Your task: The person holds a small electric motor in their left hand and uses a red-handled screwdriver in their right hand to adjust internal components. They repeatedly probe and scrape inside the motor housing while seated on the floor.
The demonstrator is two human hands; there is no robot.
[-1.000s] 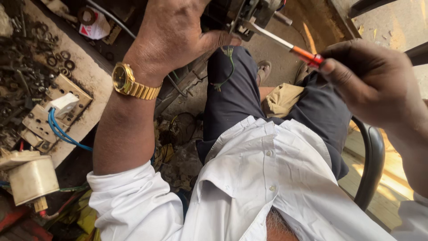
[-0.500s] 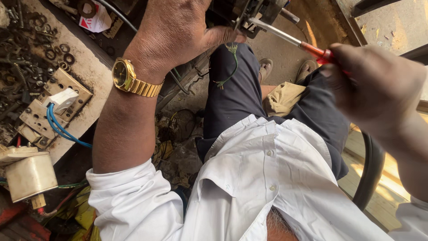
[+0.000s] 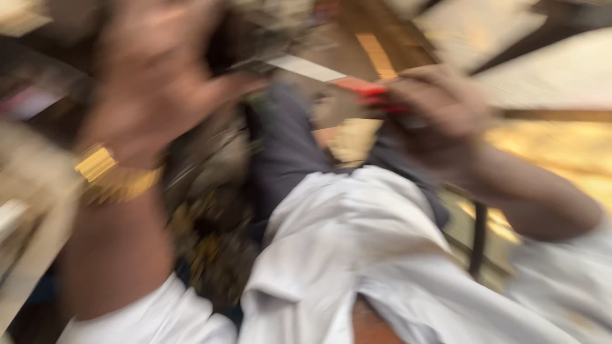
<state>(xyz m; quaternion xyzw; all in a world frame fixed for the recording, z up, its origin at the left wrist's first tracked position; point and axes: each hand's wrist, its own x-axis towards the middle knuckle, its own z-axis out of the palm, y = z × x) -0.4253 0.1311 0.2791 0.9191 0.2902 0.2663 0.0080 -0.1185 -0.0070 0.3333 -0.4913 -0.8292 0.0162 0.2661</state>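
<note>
Blurred, sunlit yellowish floor (image 3: 567,153) at right; a dark cluttered workbench (image 3: 25,210) at left.

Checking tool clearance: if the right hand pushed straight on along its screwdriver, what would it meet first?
Probably the dark object held by the left hand; the right hand aims its screwdriver there, though blur hides contact.

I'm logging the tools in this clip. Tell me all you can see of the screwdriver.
The screwdriver is heavily blurred. It shows a pale, metal-looking shaft and a red handle, lying slantwise, the shaft running up-left toward a dark object under the left hand. The right hand grips the handle. The tip cannot be made out.
</note>
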